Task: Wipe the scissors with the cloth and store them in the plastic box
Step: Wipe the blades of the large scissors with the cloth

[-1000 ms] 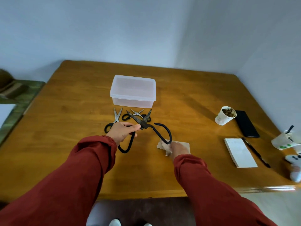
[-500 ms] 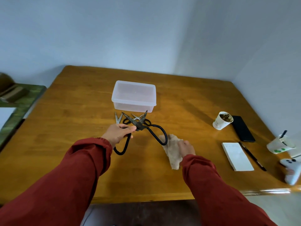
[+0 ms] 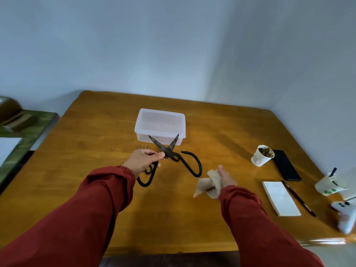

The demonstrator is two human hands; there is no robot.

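Note:
My left hand grips one black handle of the large dark scissors, lifted above the table with the blades spread open and pointing at the plastic box. The box is translucent, lidded, and stands just beyond the blades. My right hand holds a crumpled beige cloth off the table, to the right of the scissors' free handle and apart from it. More scissors lie on the table, mostly hidden behind my left hand.
On the wooden table at the right are a paper cup with dark contents, a black phone, a white notepad, a pen, a second cup and a white game controller. A green surface lies left.
My left hand has raised the large scissors, blades now up in front of the box. My right hand picked the cloth up off the table and holds it bunched.

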